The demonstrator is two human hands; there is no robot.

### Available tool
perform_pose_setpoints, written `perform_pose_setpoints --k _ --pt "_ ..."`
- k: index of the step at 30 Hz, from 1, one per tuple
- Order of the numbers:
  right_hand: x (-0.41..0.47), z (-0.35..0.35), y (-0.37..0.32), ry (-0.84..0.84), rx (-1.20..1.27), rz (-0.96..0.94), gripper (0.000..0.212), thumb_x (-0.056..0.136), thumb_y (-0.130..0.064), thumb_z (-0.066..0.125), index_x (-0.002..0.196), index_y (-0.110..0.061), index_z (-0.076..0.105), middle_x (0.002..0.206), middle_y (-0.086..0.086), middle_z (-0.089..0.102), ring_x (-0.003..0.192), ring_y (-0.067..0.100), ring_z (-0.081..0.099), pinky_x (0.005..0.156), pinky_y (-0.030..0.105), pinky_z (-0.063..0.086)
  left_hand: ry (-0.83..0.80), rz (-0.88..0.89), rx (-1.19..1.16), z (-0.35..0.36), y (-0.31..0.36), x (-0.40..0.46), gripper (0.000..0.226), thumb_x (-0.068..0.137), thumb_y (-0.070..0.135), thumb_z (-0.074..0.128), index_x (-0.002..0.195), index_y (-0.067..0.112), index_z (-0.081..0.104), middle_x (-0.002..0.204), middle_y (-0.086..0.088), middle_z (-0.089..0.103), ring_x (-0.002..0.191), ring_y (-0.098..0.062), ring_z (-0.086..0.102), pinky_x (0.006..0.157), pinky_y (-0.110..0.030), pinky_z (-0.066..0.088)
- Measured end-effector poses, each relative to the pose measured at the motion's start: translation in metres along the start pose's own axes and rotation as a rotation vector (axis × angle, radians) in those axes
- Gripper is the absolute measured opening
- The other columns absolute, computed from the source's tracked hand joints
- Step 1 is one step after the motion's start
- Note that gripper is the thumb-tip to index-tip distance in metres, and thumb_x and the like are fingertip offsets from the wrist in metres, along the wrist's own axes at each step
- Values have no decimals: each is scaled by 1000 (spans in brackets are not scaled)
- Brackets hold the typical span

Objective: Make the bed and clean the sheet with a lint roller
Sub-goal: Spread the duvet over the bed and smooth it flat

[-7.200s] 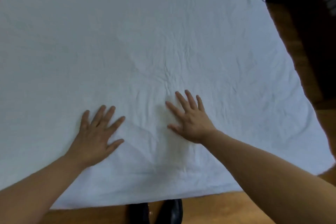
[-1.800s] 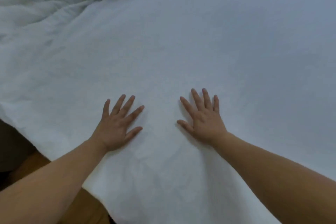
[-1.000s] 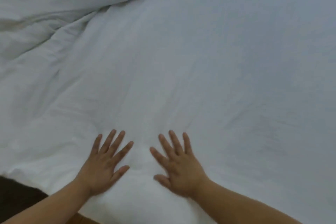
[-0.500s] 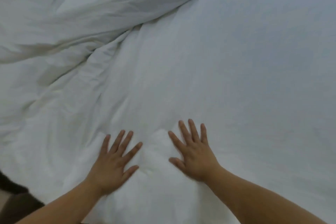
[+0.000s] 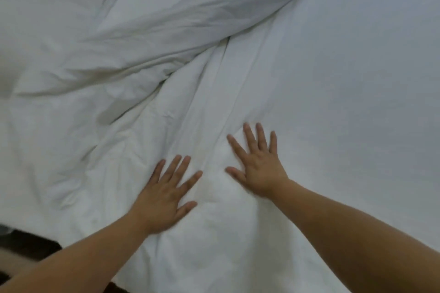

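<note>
A white sheet (image 5: 345,83) covers nearly the whole view, smooth on the right side. A thick rumpled fold of white bedding (image 5: 190,21) runs diagonally from the upper right toward the left, and long creases fan down from it toward my hands. My left hand (image 5: 164,195) lies flat on the sheet with its fingers spread. My right hand (image 5: 258,164) presses flat on the sheet a little farther up and to the right, fingers spread too. No lint roller is in view.
The near edge of the bed shows at the lower left, where a strip of dark floor (image 5: 26,247) appears below the sheet. More crumpled white bedding (image 5: 47,112) fills the left side.
Both hands have slid along the sheet toward the rumpled side. The bunched fold has come further into view and new creases have formed ahead of my fingers.
</note>
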State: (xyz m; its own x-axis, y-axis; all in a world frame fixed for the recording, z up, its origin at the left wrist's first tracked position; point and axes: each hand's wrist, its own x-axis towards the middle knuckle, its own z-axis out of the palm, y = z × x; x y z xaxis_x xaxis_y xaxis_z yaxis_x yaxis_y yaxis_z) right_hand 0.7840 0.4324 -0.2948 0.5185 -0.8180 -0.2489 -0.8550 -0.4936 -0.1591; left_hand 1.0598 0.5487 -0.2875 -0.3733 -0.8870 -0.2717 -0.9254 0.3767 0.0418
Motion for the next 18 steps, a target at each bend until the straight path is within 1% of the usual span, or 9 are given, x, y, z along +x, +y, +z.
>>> perform_pose_setpoints --k 3,6,8,10,13,14,16,17,18 --pt "-56 24 -48 -70 34 -202 79 92 -76 24 158 -34 11 166 11 -2 150 40 -8 113 69 4 -59 71 -60 -2 5 -31 73 96 67 33 157 31 16 165 -11 10 152 -30 10 118 -49 16" --pt "-82 15 -60 -132 33 -287 75 92 -74 32 156 -33 25 165 9 13 150 42 9 111 64 9 -74 124 -13 -37 -14 -35 65 98 66 31 155 34 27 162 -6 24 148 -23 26 117 -41 14" --pt "-73 -5 -63 -128 27 -274 72 92 -71 37 153 -33 33 163 9 22 148 41 17 110 61 12 -23 47 5 -68 -42 -30 60 100 61 29 151 30 37 159 -6 32 145 -22 33 118 -41 16" --pt "-53 -24 -71 -107 62 -222 70 93 -67 39 154 -32 32 162 10 24 148 40 16 112 59 12 46 -81 39 -95 -80 -22 60 101 57 26 148 26 44 158 -8 33 146 -25 32 118 -46 18" --pt "-7 -40 -92 -43 88 -170 70 96 -65 31 157 -35 15 166 8 6 151 38 -4 117 58 1 92 -226 129 -116 -147 -13 63 98 57 25 147 24 47 159 -10 30 149 -28 24 118 -56 17" --pt "12 -44 -100 -21 81 -150 70 97 -66 28 158 -37 9 166 7 0 151 36 -9 119 58 -2 79 -280 147 -118 -167 -11 65 97 59 23 148 26 44 161 -10 27 150 -28 20 118 -58 13" --pt "52 -46 -118 14 93 -70 72 95 -70 21 157 -40 0 165 5 -12 150 35 -17 119 57 -8 29 -352 183 -111 -203 -9 70 94 65 17 154 31 31 164 -9 14 152 -28 8 119 -59 6" --pt "67 -44 -129 -13 110 -35 74 93 -72 17 156 -42 -7 162 2 -21 148 33 -22 118 56 -11 4 -365 201 -104 -217 -11 73 93 67 15 156 32 25 165 -9 8 153 -28 3 119 -60 3" --pt "76 -40 -142 -53 118 -16 75 90 -74 14 154 -43 -14 159 0 -29 146 31 -27 117 56 -15 15 -379 202 -97 -228 -15 74 92 68 15 156 32 22 166 -10 5 153 -28 1 119 -60 2"
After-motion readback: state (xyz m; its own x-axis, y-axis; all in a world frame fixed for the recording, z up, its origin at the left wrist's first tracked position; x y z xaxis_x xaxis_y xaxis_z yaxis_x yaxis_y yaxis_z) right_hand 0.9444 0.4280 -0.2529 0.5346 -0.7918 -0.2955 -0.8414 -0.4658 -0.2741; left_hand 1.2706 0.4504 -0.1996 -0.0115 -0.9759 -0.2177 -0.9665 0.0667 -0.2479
